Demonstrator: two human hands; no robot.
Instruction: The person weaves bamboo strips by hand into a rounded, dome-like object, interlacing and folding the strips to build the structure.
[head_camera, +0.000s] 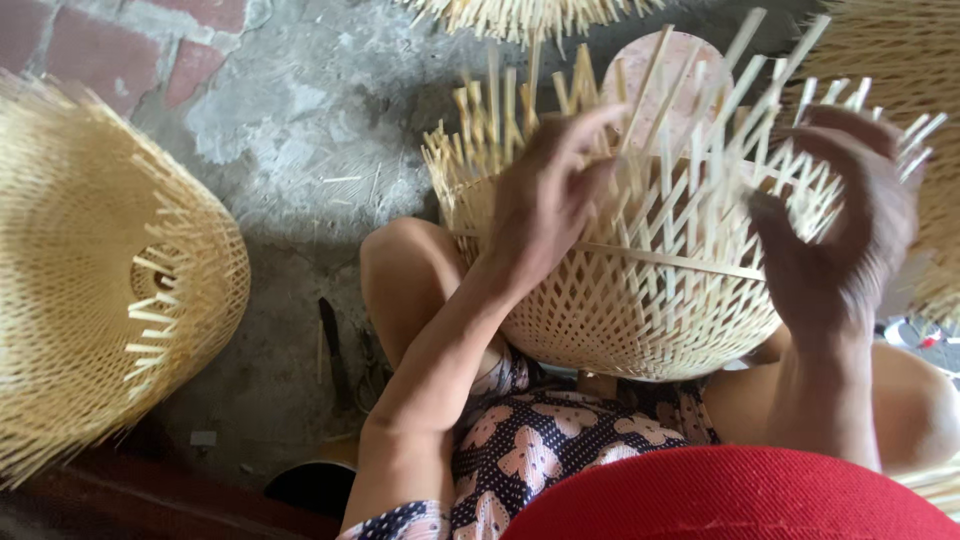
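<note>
A half-woven, pale bamboo-strip basket (640, 300) with a rounded lattice body rests in the person's lap, propped between the bare knees, its open mouth tilted up and away so that loose strip ends fan outward above a horizontal bamboo band running across its side. The left hand (545, 205) lies against the basket's upper left wall, fingers bent and bunched among the upright strip ends near the rim; the blur makes it impossible to say exactly which strip they pinch. The right hand (840, 230) curls over the right side of the rim, fingers hooked downward into the standing strips, and it too is smeared by motion, so its fingertips cannot be made out. Behind the strips a round, pinkish disc (665, 75) shows only in slices. To the left stands a larger finished woven bamboo basket (110, 280), lying on its side and cut off by the picture's edge. More bamboo work crowds the top edge (530, 15) and the right edge (900, 60), both only partly in view. On the rough grey concrete floor (300, 130) lies a dark, narrow tool (333, 350), hard to identify. A red curved cap brim (730, 495) hides the lower right of the scene.
</note>
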